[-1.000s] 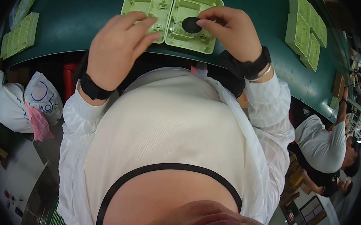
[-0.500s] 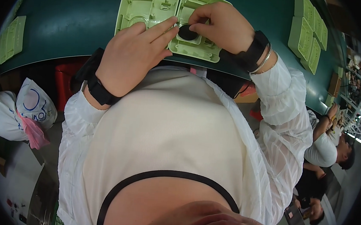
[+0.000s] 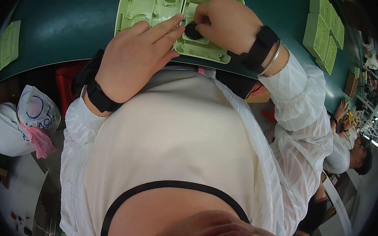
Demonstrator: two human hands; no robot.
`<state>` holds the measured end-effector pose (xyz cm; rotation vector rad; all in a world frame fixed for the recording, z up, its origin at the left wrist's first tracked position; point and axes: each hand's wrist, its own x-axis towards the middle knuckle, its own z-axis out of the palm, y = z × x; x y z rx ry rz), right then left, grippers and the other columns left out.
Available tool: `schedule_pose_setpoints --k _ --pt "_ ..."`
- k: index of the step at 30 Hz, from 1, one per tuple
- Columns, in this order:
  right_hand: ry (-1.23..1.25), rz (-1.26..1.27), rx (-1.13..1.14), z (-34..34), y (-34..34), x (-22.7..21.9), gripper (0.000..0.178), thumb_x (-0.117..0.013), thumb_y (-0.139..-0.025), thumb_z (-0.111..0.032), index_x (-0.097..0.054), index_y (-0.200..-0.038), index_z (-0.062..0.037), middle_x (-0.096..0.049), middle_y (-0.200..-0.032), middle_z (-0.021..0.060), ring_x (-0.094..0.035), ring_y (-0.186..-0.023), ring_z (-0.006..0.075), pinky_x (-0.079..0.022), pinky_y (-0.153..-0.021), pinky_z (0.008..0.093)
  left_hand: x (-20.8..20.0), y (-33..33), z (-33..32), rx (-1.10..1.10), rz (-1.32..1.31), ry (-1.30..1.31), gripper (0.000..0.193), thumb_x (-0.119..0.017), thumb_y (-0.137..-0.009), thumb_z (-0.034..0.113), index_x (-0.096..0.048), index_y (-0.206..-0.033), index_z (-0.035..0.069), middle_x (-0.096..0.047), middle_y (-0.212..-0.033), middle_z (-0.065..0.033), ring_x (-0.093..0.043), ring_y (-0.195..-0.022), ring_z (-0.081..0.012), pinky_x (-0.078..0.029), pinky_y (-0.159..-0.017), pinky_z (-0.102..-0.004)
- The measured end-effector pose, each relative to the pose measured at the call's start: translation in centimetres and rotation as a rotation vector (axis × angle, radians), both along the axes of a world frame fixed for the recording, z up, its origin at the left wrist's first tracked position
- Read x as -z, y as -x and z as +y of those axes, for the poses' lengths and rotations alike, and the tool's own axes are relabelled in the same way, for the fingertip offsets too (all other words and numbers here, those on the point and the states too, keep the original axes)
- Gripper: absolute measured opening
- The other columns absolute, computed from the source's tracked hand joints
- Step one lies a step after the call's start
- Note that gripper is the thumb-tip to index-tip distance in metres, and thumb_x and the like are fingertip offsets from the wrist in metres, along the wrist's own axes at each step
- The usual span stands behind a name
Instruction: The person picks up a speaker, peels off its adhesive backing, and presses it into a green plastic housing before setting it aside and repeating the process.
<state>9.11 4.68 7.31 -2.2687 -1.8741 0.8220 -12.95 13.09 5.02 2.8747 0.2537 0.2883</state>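
Note:
Two light-green plastic shell halves lie side by side at the table's near edge, hollow sides up: a left shell (image 3: 172, 12) and a right shell (image 3: 215, 55). Inside the right shell, a flat black round disc (image 3: 192, 31) sits in a round recess. My right hand (image 3: 230, 25) is closed over this shell, thumb and forefinger curled together at the disc's upper right edge. My left hand (image 3: 138, 57) lies palm down with fingers stretched across the left shell, fingertips reaching the seam beside the disc. A round grille (image 3: 141, 19) shows partly beyond its fingers.
More light-green shells (image 3: 321, 33) are stacked at the right of the dark green table (image 3: 72, 28), and another shell (image 3: 4, 48) stands at the far left. White bags (image 3: 34, 107) hang below on the left. A co-worker (image 3: 342, 153) sits along the table to the right.
The shells and both my hands appear slightly further left and up in the view. My fingers keep nearly the same pose at the disc. The co-worker's arm at right has moved.

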Motion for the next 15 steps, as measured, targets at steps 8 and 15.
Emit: schedule_pose_setpoints --k 8,15 --pt "0.121 -0.049 0.006 1.4 0.4 -2.0 0.021 -0.072 -0.083 -0.02 -0.074 -0.098 -0.0055 -0.073 -0.086 0.0147 -0.07 -0.079 0.0336 -0.055 -0.073 0.0419 -2.0 -0.4 1.4 0.023 0.061 0.005 0.042 -0.074 -0.09 0.028 -0.068 -0.128 0.012 -0.06 -0.141 0.0092 -0.059 -0.09 -0.0153 -0.053 -0.079 -0.029" --pt "0.117 -0.029 0.066 1.8 -0.2 -4.1 0.019 -0.069 -0.083 -0.02 -0.075 -0.081 -0.0023 -0.071 -0.082 0.0232 -0.07 -0.079 0.0428 -0.056 -0.071 0.0502 -3.2 -1.7 1.5 0.036 0.116 0.009 0.042 -0.074 -0.09 0.027 -0.068 -0.128 0.011 -0.061 -0.141 0.0079 -0.06 -0.091 -0.0155 -0.053 -0.079 -0.03"
